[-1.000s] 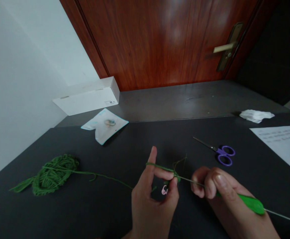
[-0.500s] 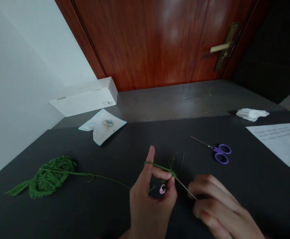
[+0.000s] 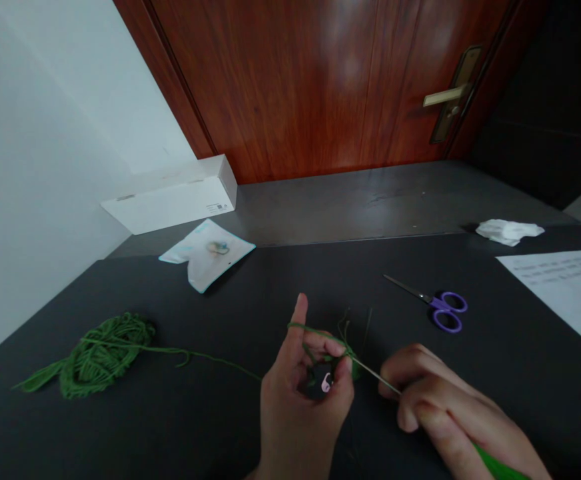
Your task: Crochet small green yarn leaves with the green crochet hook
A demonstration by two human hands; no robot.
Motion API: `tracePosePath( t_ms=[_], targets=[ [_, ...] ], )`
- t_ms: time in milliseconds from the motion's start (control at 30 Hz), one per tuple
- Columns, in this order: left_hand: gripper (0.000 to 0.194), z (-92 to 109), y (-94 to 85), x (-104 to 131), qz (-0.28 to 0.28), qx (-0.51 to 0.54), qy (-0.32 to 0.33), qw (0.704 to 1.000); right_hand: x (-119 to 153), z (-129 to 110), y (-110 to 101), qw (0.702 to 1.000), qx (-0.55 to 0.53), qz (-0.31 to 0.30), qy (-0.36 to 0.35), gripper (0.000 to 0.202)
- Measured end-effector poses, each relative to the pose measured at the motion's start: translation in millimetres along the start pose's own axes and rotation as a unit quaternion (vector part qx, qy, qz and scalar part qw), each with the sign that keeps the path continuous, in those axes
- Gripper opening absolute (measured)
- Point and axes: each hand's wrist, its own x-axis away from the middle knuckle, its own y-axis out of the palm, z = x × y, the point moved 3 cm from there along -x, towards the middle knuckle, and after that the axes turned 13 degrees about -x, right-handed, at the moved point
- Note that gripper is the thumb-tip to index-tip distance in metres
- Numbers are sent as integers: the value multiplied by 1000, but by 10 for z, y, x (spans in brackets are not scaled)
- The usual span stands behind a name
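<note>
The left hand [image 3: 300,413] was held up over the near part of the dark table [image 3: 180,427], its index finger raised and its grip pinched, thumb against fingers, on a small piece of green yarn work [image 3: 356,369]. A green strand [image 3: 315,331] ran over the raised finger down to the pinch, and a few loose ends stood up just beyond the fingertips. A small pink clip [image 3: 326,382] showed in the hollow between thumb and fingers; what it was fastened to could not be made out

The right hand [image 3: 453,403], to the right of the left and apart from it, had its grip closed on a thin metal tool [image 3: 374,373]. The shaft slanted up to the yarn work, its tip hidden there, and a bit of bright green handle [image 3: 495,465] showed below the palm

On the left lay a skein of green yarn [image 3: 105,357], with a line of yarn trailing from it across the table to behind the left hand. Scissors [image 3: 437,305] with purple handles lay beyond the right hand, blades together. Farther right were a printed sheet [image 3: 560,290] and a crumpled white tissue [image 3: 510,231]; at the back left, a clear-and-white packet [image 3: 215,255] lay near a long white box [image 3: 180,200]
</note>
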Motion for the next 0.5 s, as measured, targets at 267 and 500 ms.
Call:
tracePosePath(
  t_ms=[267, 500],
  targets=[
    [67, -20, 16, 8, -3, -54, 20, 998, -16, -167, 60, 963, 206, -19, -171, 39],
    [34, 18, 24, 64, -10, -70, 40, 997, -14, -24, 55, 994, 100, 11, -45, 35]
  ],
)
